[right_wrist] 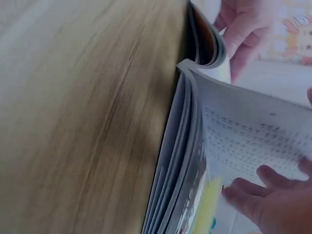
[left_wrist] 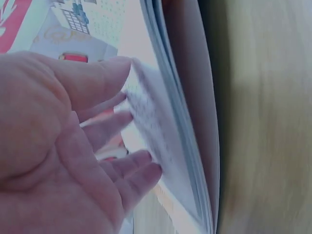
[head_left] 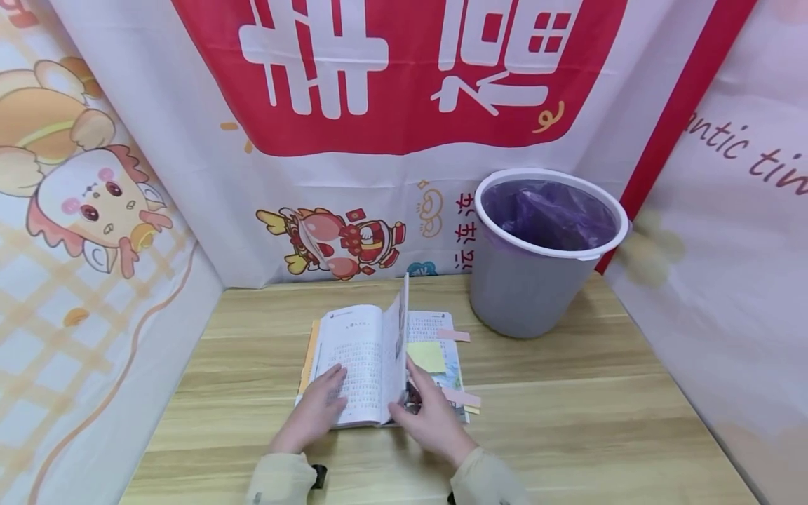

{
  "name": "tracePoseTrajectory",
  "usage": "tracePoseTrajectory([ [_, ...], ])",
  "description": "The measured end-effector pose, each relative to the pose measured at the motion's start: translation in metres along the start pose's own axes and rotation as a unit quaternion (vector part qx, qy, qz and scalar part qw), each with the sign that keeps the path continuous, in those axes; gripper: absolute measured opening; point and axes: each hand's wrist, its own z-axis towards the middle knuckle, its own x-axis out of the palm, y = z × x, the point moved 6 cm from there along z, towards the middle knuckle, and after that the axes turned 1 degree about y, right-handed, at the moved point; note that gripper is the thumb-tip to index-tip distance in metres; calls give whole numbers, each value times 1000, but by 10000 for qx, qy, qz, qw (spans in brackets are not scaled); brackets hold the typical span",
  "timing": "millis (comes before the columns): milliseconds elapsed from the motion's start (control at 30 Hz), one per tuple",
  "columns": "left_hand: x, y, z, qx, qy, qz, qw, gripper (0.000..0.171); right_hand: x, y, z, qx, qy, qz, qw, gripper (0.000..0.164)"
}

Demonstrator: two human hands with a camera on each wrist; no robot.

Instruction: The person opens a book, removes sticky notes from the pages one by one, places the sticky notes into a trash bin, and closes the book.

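1. the book (head_left: 353,365) lies open on the table (head_left: 568,421), at twelve o'clock from the hands, spine running twelve to six.
2. the raised page (head_left: 393,351) stands along that spine; the right hand (head_left: 434,421), at its five o'clock, is nearer, thumb and fingers straddling it. pinched or not, i cannot tell.
3. the left hand (head_left: 320,403), at eight o'clock, lies loose, grasping nothing.

The book (head_left: 353,351) lay open on the table (head_left: 568,428) at the lower centre of the frame, a raised section (head_left: 396,337) standing between its two sides; the left hand (head_left: 320,401) was at the left page, the right hand (head_left: 434,419) just right of the raised section; a sticky note (head_left: 431,357) lay on the right side, page tabs (head_left: 456,336) jutting past that edge. Right of centre, farther back, stood a bin (head_left: 524,298) with a liner (head_left: 562,210) inside; a cloth (head_left: 404,175) hung behind.
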Motion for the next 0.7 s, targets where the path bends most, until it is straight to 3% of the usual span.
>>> tracePoseTrajectory([
  [233, -12, 16, -3, -252, -87, -560, 9981, 55, 20, -1, 8, -138, 659, -1231, 9901, 85],
  [367, -18, 22, -5, -451, -153, -493, 9976, 54, 31, -6, 11, -7, 992, -1978, 9752, 80],
  [500, -26, 27, -8, -359, -368, -412, 9978, 49, 41, -11, 13, 139, 1277, -2481, 9602, 74],
  [600, -35, 34, -9, -342, -498, -494, 9970, 62, 45, -10, 14, 219, 1386, -2728, 9518, 70],
  [700, -50, 41, -14, -797, -593, -675, 9928, 84, 49, -8, 15, 322, 1518, -2938, 9432, 67],
])
